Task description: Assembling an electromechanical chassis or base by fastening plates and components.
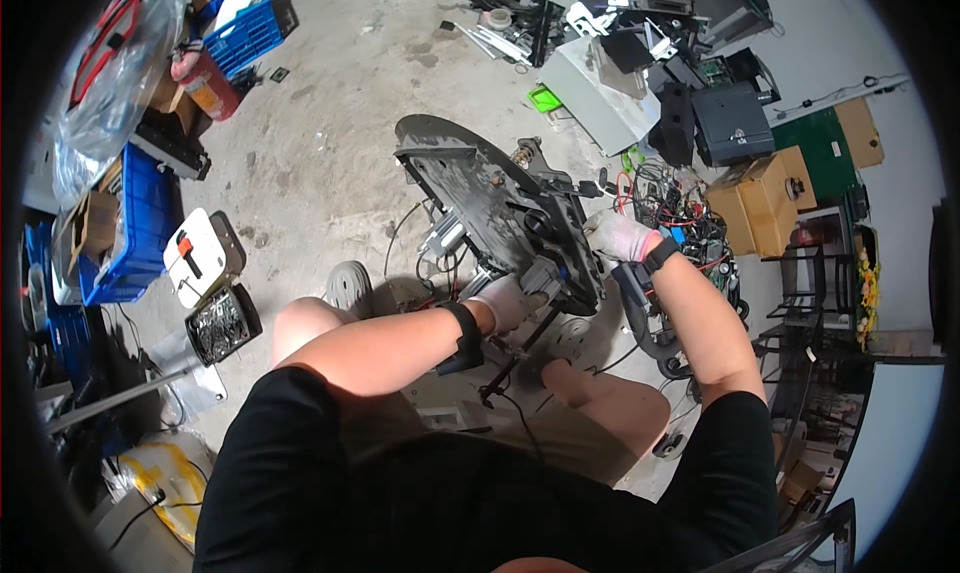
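Note:
A dark, dusty machine chassis [490,188] with a rounded plate end stands tilted between my legs, with wires and metal parts at its near left side. My left hand [503,303], in a pale work glove, is closed at its lower edge beside a grey block [538,278]. My right hand [620,238], in a pale glove with a pinkish back, is at the right edge, fingers bent together. What those fingertips hold is hidden. A black cable hangs below the chassis.
At right lie tangled wires [680,208], a cardboard box [755,208] and a heap of scrap parts. At left are a blue crate [140,233], a fire extinguisher [207,81], a black tray of screws [224,325] and a white lid [202,258] holding a red-and-black tool.

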### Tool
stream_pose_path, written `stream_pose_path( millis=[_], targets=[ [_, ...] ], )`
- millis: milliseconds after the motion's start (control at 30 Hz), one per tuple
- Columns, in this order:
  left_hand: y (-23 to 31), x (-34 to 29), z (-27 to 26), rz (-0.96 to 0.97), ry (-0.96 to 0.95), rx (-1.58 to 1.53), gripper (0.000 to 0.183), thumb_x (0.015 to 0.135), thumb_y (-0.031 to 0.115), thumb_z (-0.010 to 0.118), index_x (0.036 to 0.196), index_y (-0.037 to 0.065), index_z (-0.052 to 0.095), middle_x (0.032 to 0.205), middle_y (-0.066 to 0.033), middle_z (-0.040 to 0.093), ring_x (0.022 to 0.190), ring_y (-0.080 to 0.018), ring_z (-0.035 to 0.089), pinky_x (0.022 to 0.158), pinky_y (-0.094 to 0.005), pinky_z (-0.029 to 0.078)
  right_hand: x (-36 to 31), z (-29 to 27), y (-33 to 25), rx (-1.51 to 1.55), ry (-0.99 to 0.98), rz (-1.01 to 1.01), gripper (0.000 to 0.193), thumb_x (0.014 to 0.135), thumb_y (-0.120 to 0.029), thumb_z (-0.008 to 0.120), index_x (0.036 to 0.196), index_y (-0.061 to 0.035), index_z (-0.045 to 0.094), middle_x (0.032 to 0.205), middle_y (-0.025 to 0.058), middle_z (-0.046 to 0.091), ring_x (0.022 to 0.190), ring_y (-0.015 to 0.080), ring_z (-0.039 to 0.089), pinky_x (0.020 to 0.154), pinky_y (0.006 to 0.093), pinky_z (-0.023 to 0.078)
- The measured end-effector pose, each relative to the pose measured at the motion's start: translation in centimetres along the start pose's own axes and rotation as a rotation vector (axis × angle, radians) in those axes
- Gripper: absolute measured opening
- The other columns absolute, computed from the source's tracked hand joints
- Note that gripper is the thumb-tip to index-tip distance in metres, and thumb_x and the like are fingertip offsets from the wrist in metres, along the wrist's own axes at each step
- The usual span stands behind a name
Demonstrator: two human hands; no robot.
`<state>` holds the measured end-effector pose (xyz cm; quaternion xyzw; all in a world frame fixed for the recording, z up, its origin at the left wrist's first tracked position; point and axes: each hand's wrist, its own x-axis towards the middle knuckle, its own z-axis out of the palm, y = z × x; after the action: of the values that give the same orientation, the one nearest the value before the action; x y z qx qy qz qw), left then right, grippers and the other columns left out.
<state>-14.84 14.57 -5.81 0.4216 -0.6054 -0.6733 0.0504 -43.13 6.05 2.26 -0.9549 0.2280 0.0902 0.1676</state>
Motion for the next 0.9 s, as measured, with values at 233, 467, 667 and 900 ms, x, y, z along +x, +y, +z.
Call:
stream_pose_path(
  millis=[233,467,667,900],
  targets=[
    [2.2,-1.4,-0.7,-0.064,0.000,0.079,0.073,0.094,0.048,0.070,0.129,-0.015,0.061,0.110,-0.0257,0.074,0.097,-0.0336,0.074,0.086,-0.0426,0.055,-0.7,1.0,-2.1,-0.127,-0.062,0.256,0.011,0.079,-0.007,0.063,0.086,-0.0022,0.071,0.090,0.0198,0.068,0.087,0.0372,0.072,0.076,0.0444,0.057],
    [0.9,-0.5,0.1,-0.014,0.068,0.006,0.063,0.092,0.047,0.070,0.114,-0.012,0.067,0.079,-0.0160,0.072,0.063,-0.0261,0.071,0.057,-0.0408,0.055,0.4,1.5,-2.1,0.661,0.131,0.594,0.013,0.085,-0.009,0.064,0.092,-0.0046,0.074,0.098,0.0170,0.069,0.088,0.0373,0.068,0.075,0.0451,0.055],
    [1.6,-0.5,0.4,-0.021,0.041,-0.001,0.059,0.093,0.044,0.070,0.115,-0.010,0.066,0.076,-0.0138,0.070,0.057,-0.0244,0.068,0.050,-0.0398,0.053,-0.7,3.9,-2.1,1.088,0.149,1.013,0.014,0.085,-0.010,0.065,0.094,-0.0028,0.074,0.097,0.0178,0.070,0.087,0.0389,0.068,0.076,0.0458,0.055],
    [1.3,-0.3,0.6,-0.023,0.061,-0.005,0.061,0.094,0.046,0.070,0.118,-0.010,0.065,0.081,-0.0166,0.072,0.059,-0.0254,0.069,0.051,-0.0402,0.054,-2.8,8.0,1.5,0.867,0.184,0.907,0.015,0.084,-0.011,0.065,0.093,-0.0017,0.074,0.093,0.0183,0.071,0.085,0.0392,0.068,0.076,0.0461,0.055]
  ],
)
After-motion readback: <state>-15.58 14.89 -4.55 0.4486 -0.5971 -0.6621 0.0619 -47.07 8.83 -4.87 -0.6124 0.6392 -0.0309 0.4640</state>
